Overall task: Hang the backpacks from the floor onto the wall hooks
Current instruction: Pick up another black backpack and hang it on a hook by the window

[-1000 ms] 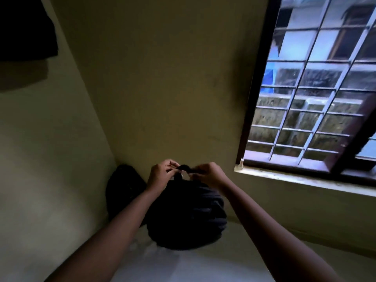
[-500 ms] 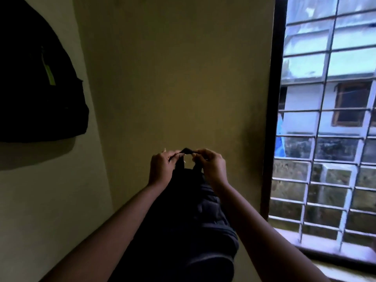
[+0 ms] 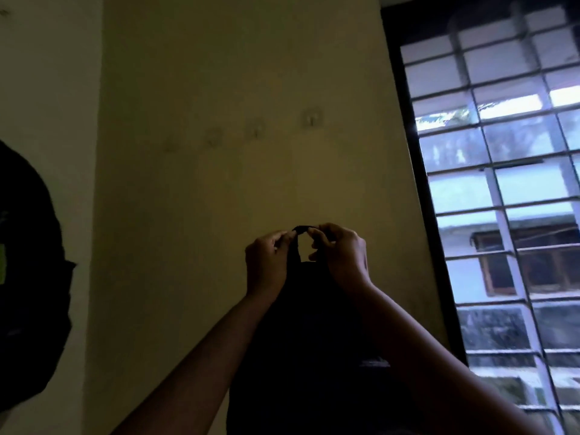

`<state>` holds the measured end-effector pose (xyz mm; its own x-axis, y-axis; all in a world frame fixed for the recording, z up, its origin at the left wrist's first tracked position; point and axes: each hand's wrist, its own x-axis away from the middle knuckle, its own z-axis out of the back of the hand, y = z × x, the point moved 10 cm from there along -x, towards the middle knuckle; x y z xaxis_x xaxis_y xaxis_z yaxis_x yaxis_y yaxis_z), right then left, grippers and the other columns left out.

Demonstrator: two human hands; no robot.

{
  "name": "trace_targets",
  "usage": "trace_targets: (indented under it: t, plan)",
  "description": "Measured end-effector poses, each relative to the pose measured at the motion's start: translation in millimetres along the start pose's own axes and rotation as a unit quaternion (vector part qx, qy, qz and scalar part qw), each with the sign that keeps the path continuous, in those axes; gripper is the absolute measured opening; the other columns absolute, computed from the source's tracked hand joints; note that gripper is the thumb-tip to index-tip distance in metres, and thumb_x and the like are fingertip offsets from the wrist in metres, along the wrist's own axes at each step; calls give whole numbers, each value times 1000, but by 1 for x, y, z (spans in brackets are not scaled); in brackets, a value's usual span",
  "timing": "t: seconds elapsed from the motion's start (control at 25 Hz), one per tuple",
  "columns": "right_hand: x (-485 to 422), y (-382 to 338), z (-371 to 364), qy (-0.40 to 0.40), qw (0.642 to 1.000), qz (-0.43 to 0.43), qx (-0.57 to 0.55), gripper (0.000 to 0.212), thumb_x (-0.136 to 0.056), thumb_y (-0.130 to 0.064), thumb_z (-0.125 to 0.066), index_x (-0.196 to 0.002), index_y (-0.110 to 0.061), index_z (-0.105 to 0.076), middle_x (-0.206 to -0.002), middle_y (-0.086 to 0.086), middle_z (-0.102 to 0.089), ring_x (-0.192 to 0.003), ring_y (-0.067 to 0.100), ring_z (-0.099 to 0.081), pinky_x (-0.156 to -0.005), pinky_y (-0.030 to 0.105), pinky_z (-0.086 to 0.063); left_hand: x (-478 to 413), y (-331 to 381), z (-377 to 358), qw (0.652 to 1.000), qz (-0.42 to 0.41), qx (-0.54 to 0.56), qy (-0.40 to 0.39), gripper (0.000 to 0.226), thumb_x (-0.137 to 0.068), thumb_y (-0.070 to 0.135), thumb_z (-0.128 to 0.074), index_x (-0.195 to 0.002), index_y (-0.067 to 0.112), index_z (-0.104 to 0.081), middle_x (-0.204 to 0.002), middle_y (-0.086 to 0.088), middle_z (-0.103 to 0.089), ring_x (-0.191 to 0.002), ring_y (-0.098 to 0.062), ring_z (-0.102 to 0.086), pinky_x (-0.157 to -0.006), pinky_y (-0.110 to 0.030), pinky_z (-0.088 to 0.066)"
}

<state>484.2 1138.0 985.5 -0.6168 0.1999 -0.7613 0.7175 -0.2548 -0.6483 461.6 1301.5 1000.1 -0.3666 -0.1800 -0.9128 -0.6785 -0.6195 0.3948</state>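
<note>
- Nearest the camera, a dark backpack point(image 3: 301, 346) hangs between the two bare forearms, its body filling the lower middle of the view, well off any surface.
- The left hand point(image 3: 266, 262) pinches the left side of the backpack's top loop point(image 3: 300, 229), fingers closed on the strap.
- The right hand point(image 3: 340, 252) pinches the right side of the same loop, fingers closed on it, so the loop is spread open between the two hands.
- Beyond and above the hands, a row of small wall hooks point(image 3: 311, 117) sits on the yellowish wall point(image 3: 219, 199), well apart from the loop; they are blurred.
- At the left edge, a second dark bag point(image 3: 28, 293) hangs against the side wall.
- At the right, a barred window point(image 3: 502, 199) shows a building outside.
</note>
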Motion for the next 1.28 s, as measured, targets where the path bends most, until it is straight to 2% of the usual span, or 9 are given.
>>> trace_targets:
  t: [0.12,0.24,0.44,0.52,0.6,0.68,0.76,1.04,1.28]
  plan:
    - [-49,-18,12,35,998,41,31,16,-87,-32,-62,-93,-21,-72,-64,-10,-66,-51,5,-65,-61,26,-57,-47,19,-22,998,-56,-14,13,33,-93,30,-51,-102,4,-71,-95,-12,-75,-82,-18,-68,-63,-22,-45]
    - [-98,-29,22,59,997,51,8,17,-86,-30,-63,-94,-18,-72,-68,-6,-68,-56,10,-67,-66,30,-59,-94,38,-39,993,-97,-58,44,34,-93,31,-49,-92,4,-70,-86,-14,-73,-68,-15,-59,-61,-29,-44]
    - [-185,-52,18,75,990,115,31,20,-86,-32,-63,-96,-17,-72,-78,-2,-73,-69,15,-70,-70,35,-58,-167,50,-57,983,-140,-71,100,32,-93,33,-48,-92,7,-67,-89,-13,-73,-82,-26,-66,-62,-32,-44]
    - [-212,-56,14,88,987,130,33,20,-85,-31,-63,-95,-17,-72,-85,3,-75,-78,19,-71,-75,38,-59,-187,49,-63,980,-143,-68,120,31,-93,33,-49,-93,8,-67,-90,-12,-73,-83,-26,-66,-60,-27,-38]
    - [-235,-62,12,104,981,151,59,20,-85,-33,-62,-95,-20,-73,-91,3,-76,-85,20,-71,-73,33,-55,-206,49,-69,977,-147,-64,142,31,-92,34,-50,-94,9,-68,-91,-11,-74,-84,-26,-67,-60,-25,-37]
    - [-250,-69,13,124,973,172,93,23,-86,-35,-60,-100,-22,-72,-100,3,-75,-92,21,-69,-70,27,-47,-224,50,-72,973,-152,-51,163,31,-91,34,-52,-96,10,-70,-93,-11,-75,-86,-25,-68,-61,-25,-40]
    - [-260,-76,14,148,965,197,96,24,-86,-34,-60,-102,-22,-72,-107,3,-74,-97,24,-67,-73,28,-47,-241,51,-74,971,-150,-33,181,29,-89,34,-55,-98,11,-71,-96,-10,-75,-89,-26,-69,-65,-27,-45]
    - [-300,-86,10,175,957,214,89,25,-82,-35,-61,-102,-24,-73,-107,6,-73,-99,26,-67,-77,28,-49,-287,49,-85,957,-188,-49,215,33,-89,37,-54,-99,11,-71,-100,-11,-74,-94,-30,-67,-70,-31,-47]
    - [-312,-82,15,194,959,193,67,23,-76,-33,-68,-94,-22,-75,-100,3,-75,-93,22,-69,-73,22,-48,-295,37,-85,969,-128,-50,208,35,-85,43,-57,-95,13,-73,-100,-9,-74,-95,-30,-67,-71,-30,-48]
